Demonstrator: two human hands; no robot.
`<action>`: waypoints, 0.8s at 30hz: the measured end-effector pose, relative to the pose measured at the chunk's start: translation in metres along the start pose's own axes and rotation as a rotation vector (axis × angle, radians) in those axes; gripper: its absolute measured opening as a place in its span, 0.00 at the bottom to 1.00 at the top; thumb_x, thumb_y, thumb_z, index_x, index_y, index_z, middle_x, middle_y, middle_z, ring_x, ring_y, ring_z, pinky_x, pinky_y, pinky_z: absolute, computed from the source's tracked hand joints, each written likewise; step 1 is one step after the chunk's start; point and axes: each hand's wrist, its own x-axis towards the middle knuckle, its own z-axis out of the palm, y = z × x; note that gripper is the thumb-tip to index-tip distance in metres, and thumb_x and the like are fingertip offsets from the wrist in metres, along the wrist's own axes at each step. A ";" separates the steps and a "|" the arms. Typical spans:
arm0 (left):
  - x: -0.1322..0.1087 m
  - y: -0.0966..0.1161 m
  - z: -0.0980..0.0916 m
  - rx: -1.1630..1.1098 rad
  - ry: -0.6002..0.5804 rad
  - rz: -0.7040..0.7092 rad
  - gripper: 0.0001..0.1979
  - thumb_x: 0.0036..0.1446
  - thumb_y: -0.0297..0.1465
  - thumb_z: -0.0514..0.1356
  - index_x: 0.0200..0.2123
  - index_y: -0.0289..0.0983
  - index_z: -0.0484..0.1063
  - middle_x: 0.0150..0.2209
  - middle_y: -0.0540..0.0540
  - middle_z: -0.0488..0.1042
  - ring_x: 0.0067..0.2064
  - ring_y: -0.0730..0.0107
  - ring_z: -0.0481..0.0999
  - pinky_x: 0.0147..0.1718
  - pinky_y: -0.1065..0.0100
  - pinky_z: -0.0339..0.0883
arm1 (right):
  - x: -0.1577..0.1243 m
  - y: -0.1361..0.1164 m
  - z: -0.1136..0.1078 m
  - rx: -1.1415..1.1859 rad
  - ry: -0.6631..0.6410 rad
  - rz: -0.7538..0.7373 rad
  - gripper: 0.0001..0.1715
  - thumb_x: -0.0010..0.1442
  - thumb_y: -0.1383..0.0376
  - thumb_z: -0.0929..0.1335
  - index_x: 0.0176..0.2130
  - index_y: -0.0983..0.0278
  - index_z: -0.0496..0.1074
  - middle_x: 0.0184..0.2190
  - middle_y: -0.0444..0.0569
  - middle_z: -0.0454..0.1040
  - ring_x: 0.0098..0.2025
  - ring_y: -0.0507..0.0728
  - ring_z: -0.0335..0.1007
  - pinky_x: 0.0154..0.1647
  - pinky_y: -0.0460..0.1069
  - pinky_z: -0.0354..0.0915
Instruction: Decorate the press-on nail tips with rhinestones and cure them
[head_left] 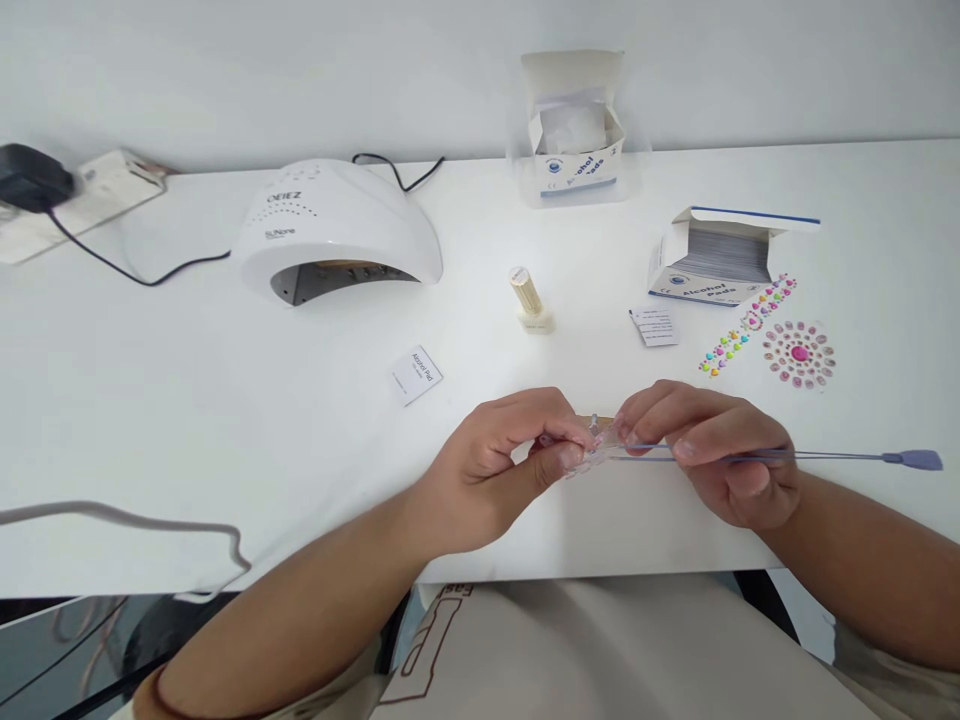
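The left hand (487, 470) pinches a clear thing (598, 455) and the right hand (720, 450) holds the cord (832, 455) out right, maybe to keep it from flopping.

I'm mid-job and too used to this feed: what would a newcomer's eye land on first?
Probably the white lamp, bulky at the back left of the table. Next, the bright gems on the right, by the open box of alcohol pads. Then, front and centre, the left hand and right hand at a small clear thing, with a purple tassel out to the right.
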 end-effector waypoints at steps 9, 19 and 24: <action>0.001 0.003 -0.002 -0.040 -0.062 -0.038 0.07 0.64 0.27 0.54 0.38 0.37 0.73 0.29 0.49 0.68 0.29 0.75 0.67 0.26 0.72 0.63 | 0.001 -0.002 0.002 0.020 0.005 0.001 0.21 0.67 0.59 0.58 0.50 0.64 0.71 0.36 0.56 0.73 0.37 0.59 0.71 0.36 0.60 0.71; 0.001 0.005 -0.003 -0.092 -0.120 -0.074 0.07 0.63 0.25 0.54 0.36 0.36 0.72 0.28 0.50 0.68 0.28 0.78 0.67 0.25 0.76 0.63 | 0.000 -0.004 -0.003 0.028 -0.097 0.000 0.21 0.66 0.60 0.58 0.52 0.66 0.70 0.38 0.57 0.71 0.39 0.60 0.71 0.38 0.61 0.70; 0.001 0.007 -0.003 -0.125 -0.120 -0.129 0.06 0.62 0.25 0.55 0.34 0.35 0.72 0.27 0.51 0.67 0.26 0.79 0.67 0.25 0.76 0.63 | -0.001 -0.006 -0.004 0.013 -0.102 0.010 0.20 0.67 0.58 0.58 0.50 0.65 0.70 0.40 0.56 0.71 0.39 0.59 0.70 0.39 0.60 0.69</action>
